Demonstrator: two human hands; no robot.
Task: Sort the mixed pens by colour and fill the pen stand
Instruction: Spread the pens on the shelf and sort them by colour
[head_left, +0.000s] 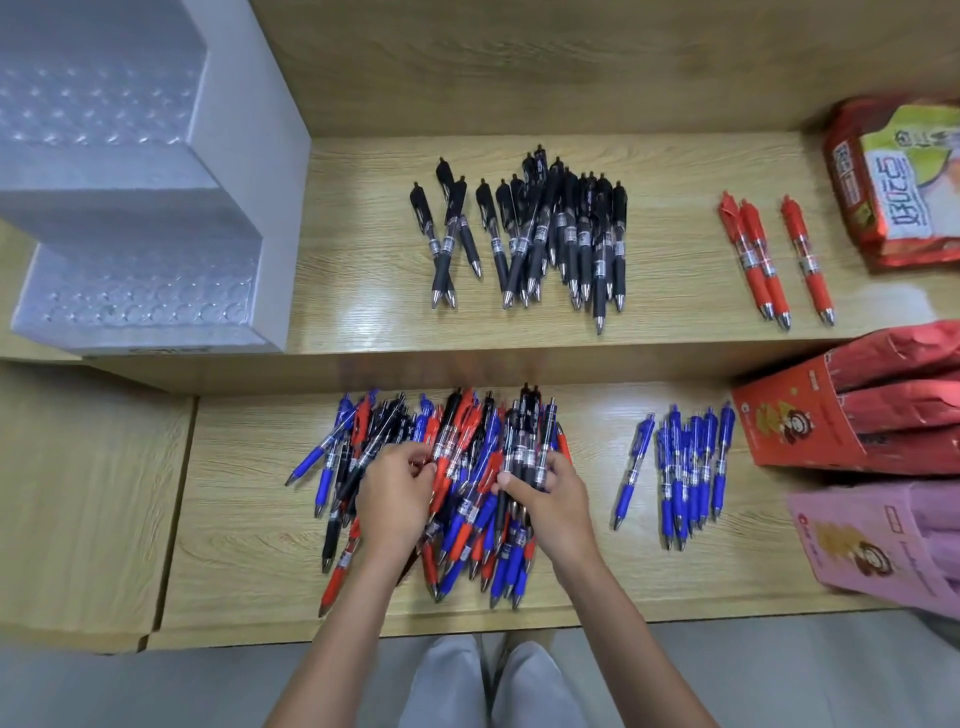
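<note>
A mixed pile of blue, red and black pens (467, 535) lies on the lower wooden shelf (249, 545). My left hand (396, 499) rests on the pile's left side, its fingertips pinching a pen among the red ones. My right hand (550, 499) grips a bundle of black pens (527, 441) at the pile's right side. Sorted groups lie apart: black pens (550, 234) and three red pens (774, 260) on the upper shelf, blue pens (685, 467) on the lower shelf to the right. The white stepped pen stand (140, 208) with rows of round holes stands at the upper left.
Red snack packets (898, 187) sit at the upper right. A red carton (800, 421) and a pink carton (862, 545) stand at the right end of the lower shelf. The grey floor and my knees (488, 686) are below the shelf edge.
</note>
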